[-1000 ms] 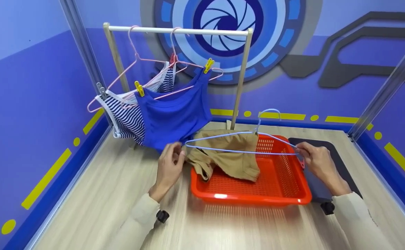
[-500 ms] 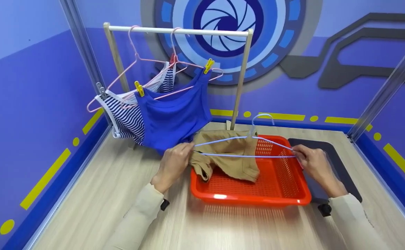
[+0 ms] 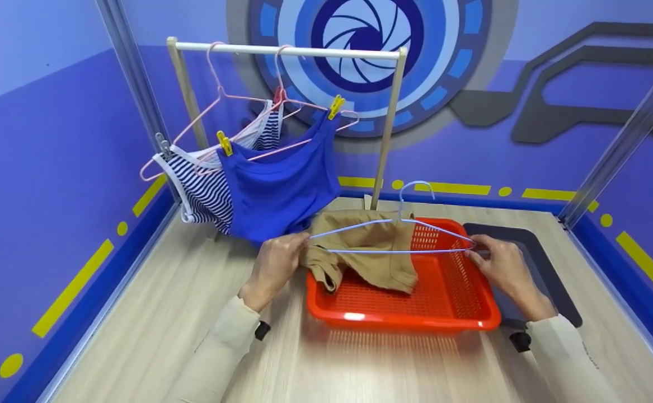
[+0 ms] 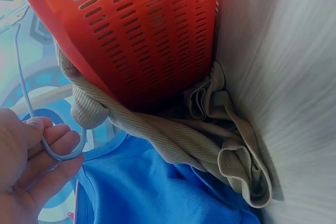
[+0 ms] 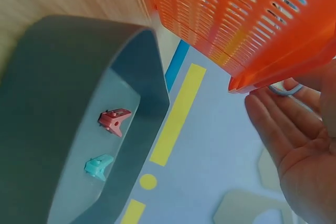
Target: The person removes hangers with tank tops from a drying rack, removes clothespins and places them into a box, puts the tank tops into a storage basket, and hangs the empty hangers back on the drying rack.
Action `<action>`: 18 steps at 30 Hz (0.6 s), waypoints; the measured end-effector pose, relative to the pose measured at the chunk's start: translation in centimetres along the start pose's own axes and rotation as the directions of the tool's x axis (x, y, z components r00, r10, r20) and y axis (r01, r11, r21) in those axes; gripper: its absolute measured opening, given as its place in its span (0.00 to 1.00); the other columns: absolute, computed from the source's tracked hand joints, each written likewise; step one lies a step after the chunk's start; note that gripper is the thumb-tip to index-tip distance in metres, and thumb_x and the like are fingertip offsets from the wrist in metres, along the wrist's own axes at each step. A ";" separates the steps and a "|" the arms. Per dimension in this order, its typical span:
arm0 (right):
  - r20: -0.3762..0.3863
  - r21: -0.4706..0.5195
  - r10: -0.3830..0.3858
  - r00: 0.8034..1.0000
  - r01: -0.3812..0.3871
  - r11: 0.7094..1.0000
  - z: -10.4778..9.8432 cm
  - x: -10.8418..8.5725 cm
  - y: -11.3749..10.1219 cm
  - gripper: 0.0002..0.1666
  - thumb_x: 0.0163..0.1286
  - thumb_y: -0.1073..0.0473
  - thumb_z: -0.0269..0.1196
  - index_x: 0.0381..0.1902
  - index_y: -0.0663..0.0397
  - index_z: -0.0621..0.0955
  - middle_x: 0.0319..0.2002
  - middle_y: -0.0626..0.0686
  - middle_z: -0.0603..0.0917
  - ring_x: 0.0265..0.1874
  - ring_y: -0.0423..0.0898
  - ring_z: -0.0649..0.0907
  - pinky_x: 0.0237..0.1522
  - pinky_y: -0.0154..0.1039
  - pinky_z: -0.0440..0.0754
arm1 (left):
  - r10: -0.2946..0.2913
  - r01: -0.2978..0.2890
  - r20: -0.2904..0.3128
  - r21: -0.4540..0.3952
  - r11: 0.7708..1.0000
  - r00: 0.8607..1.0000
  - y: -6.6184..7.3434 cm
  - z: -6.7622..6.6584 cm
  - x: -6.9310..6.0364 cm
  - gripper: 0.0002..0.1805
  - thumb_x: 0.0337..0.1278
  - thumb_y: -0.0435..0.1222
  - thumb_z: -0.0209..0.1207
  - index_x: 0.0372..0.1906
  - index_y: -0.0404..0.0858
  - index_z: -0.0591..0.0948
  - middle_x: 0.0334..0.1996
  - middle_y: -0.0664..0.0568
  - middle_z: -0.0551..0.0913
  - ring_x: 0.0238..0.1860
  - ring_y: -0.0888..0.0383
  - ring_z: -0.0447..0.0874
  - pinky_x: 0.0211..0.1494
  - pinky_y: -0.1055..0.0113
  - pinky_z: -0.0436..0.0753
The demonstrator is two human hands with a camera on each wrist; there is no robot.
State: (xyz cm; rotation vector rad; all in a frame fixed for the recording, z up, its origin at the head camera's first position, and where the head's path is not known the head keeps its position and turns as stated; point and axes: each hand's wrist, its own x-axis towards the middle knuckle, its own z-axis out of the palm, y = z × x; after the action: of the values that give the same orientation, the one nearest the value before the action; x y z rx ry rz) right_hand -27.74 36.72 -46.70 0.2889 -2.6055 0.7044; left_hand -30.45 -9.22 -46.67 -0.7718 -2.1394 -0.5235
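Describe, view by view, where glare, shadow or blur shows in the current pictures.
Head: the red plastic basket has white glare on its front rim; left wrist: dark shadow between basket and khaki garment, wood-grain tabletop smeared; right wrist: tabletop grain blurred at upper left.

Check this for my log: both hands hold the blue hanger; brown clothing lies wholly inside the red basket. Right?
Not wholly: the left wrist view shows brown clothing partly outside the red basket. The left hand and right hand do hold the hanger.
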 end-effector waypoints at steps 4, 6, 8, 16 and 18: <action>0.017 -0.021 0.031 0.999 -0.031 0.999 0.2 -0.4 0.0 0.25 0.63 0.61 0.69 0.56 0.65 0.78 0.44 0.67 0.86 0.36 0.60 0.87 0.39 0.57 0.86 | 0.008 -0.008 -0.014 0.010 1.000 1.000 -0.2 -0.3 -0.3 0.04 0.59 0.31 0.64 0.38 0.37 0.86 0.26 0.51 0.87 0.28 0.55 0.87 0.30 0.62 0.84; 0.015 -0.039 0.037 0.999 -0.036 0.999 0.3 -0.5 0.1 0.27 0.61 0.60 0.71 0.56 0.66 0.78 0.44 0.67 0.85 0.35 0.58 0.86 0.39 0.57 0.86 | 0.012 -0.011 -0.030 0.018 1.000 0.999 -0.3 -0.5 -0.5 0.04 0.58 0.30 0.64 0.38 0.37 0.86 0.27 0.51 0.87 0.28 0.55 0.87 0.31 0.62 0.84; 0.007 -0.061 0.034 0.999 -0.034 0.998 0.4 -0.7 0.0 0.28 0.60 0.60 0.72 0.56 0.66 0.78 0.42 0.66 0.85 0.33 0.57 0.84 0.39 0.58 0.86 | 0.016 -0.015 -0.054 0.026 1.000 0.998 -0.4 -0.8 -0.6 0.05 0.57 0.29 0.65 0.38 0.37 0.86 0.28 0.50 0.88 0.28 0.55 0.87 0.31 0.62 0.84; -0.004 -0.091 0.009 1.000 -0.009 0.996 0.9 -1.1 -0.4 0.26 0.58 0.63 0.72 0.53 0.68 0.81 0.48 0.67 0.83 0.39 0.62 0.85 0.41 0.59 0.85 | -0.008 0.012 -0.109 0.037 0.999 0.994 -1.2 -2.1 -1.1 0.08 0.53 0.27 0.67 0.40 0.35 0.85 0.29 0.48 0.87 0.28 0.52 0.87 0.30 0.61 0.84; -0.010 -0.104 0.000 1.000 -0.001 0.995 1.0 -1.1 -0.5 0.24 0.57 0.64 0.72 0.51 0.69 0.81 0.48 0.68 0.83 0.40 0.64 0.84 0.41 0.60 0.85 | -0.014 0.018 -0.109 0.037 0.999 0.994 -1.4 -2.5 -1.2 0.09 0.53 0.27 0.67 0.40 0.35 0.85 0.30 0.47 0.88 0.28 0.52 0.87 0.30 0.60 0.84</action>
State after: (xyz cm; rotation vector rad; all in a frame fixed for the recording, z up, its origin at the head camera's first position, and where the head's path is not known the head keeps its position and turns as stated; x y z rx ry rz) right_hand -26.97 35.94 -47.74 0.2523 -2.6224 0.5665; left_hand -29.48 -12.15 -46.32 -0.6903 -2.0503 -0.5198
